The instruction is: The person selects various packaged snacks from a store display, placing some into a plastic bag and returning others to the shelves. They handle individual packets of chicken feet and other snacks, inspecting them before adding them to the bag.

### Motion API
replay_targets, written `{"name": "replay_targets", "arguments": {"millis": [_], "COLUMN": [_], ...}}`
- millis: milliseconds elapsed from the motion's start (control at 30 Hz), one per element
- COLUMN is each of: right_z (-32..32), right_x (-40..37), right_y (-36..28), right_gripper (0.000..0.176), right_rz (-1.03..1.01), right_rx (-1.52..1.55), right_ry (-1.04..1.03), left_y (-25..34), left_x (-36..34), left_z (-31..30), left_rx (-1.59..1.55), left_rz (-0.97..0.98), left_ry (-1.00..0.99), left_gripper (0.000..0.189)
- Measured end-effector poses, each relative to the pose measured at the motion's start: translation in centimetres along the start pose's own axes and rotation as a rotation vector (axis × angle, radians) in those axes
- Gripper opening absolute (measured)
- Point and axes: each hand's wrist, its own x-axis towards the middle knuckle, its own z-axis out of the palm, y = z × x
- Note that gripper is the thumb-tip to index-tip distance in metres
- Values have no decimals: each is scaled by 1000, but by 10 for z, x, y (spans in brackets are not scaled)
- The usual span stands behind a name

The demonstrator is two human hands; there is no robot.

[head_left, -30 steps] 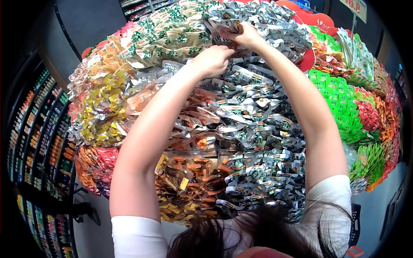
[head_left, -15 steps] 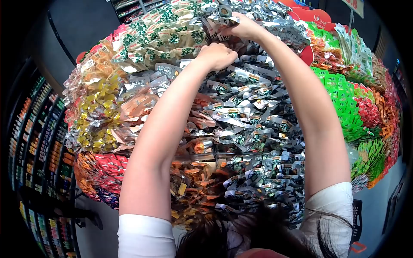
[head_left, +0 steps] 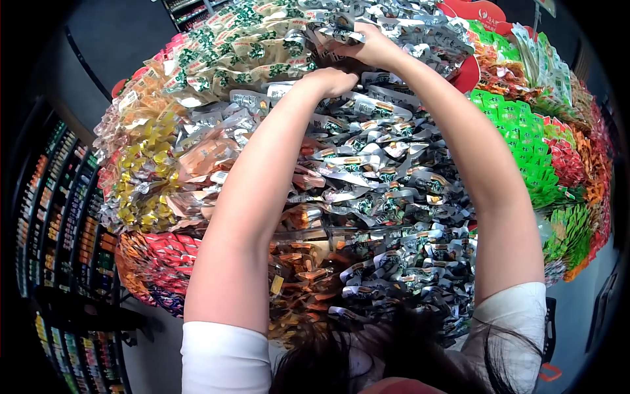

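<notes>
Both arms reach over a large display of small packets to its upper middle. My right hand (head_left: 373,46) pinches the edge of a silver-and-dark packet (head_left: 336,47) among the others. Just below and left of it, my left hand (head_left: 331,81) lies at the dark packets with its fingers curled in; what it holds, if anything, is hidden. White packets with green print (head_left: 243,56) lie left of the hands. Below the hands are rows of silver-and-black packets (head_left: 377,161).
Yellow packets (head_left: 141,171) and red packets (head_left: 172,253) fill the left side of the display, green packets (head_left: 518,141) the right. A red sign (head_left: 482,12) rises behind. Shelves of goods (head_left: 62,210) stand at far left.
The view has shifted slightly. My left hand has opened its curl a little and sits flatter; my right hand stays at the same packet.
</notes>
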Motion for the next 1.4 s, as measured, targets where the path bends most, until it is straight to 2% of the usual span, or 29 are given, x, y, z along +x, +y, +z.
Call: {"name": "replay_targets", "arguments": {"millis": [67,133,200,267,300,333,400,433,467,500,533,567,600,667,700,733,800,833,867,933,967,1000,1067,1100,1133,1200,1267,1333,1400], "right_z": [5,9,17,18,17,10,-8,-11,-17,-34,-47,-45,-40,-30,-27,-28,-33,-32,-36,-44,-43,-41,-37,-30,-29,-29,-26,-30,-30], "right_x": [1,1,0,3,5,6,-2,4,1,5,8,23,23,22,20,17,14,15,15,17,18,17,21,25,29,36,34,26,24], "right_y": [-1,0,12,13,14,-2,-44,-35,-26,-47,-64,-46,-48,-56,-54,-50,-36,-26,-17,-19,-14,-15,-15,-17,-22,-28,-6,-11,-11], "right_gripper": [42,27,29,31,32,39,51,64,61,63,65,76,76,76,71,71,59,46,46,37,33,33,36,39,44,46,48,46,47], "right_rz": [15,156,87,216,263,266,426,451,359,317,277,294,297,186,164,169,292,226,221,292,291,295,170,141,65,-1,-31,-9,173], "right_rx": [-26,-68,-121,-109,-83,-50,-35,217,246,219,191,-33,-33,-368,-361,-364,-296,-265,-265,-220,-161,-162,-205,-397,-367,-487,-423,-331,-356], "right_ry": [31,66,70,53,33,-57,-115,-267,-228,-300,-369,-468,-466,-335,-263,-258,-121,-25,-22,-71,-55,-53,-6,79,61,-6,86,82,26], "left_y": [4,10,13,19,13,13,16,23,28,38,37,37,34,31,37,43,48,32,13,8,9,10,16,19,25,38,20,27,37], "left_x": [-5,-11,-14,-27,-15,-11,-3,-2,0,-13,-7,-1,9,26,20,13,-8,-3,-2,-20,-24,-22,-14,-3,1,10,39,42,26], "left_z": [1,1,-5,-19,-13,-8,1,0,-4,-8,-2,2,8,17,13,11,4,2,2,-3,-4,-2,4,-1,3,10,22,23,20], "left_rx": [-14,4,3,-19,-9,-10,-389,-309,-229,-380,-383,-319,-254,-121,-53,-51,-92,-287,-492,-697,-661,-660,-529,-355,-355,-230,-506,-437,-330], "left_rz": [26,124,168,215,168,162,145,119,94,25,25,-4,-31,-83,-107,-99,-236,-135,-38,4,21,23,30,55,59,-119,-61,-129,-97], "left_ry": [76,204,171,64,32,28,68,83,99,49,44,102,162,284,345,344,159,53,28,122,121,118,137,23,19,147,20,93,152], "left_gripper": [50,42,41,42,41,41,41,42,44,48,48,48,48,49,50,50,50,50,50,47,44,44,51,56,56,62,64,65,63]}}
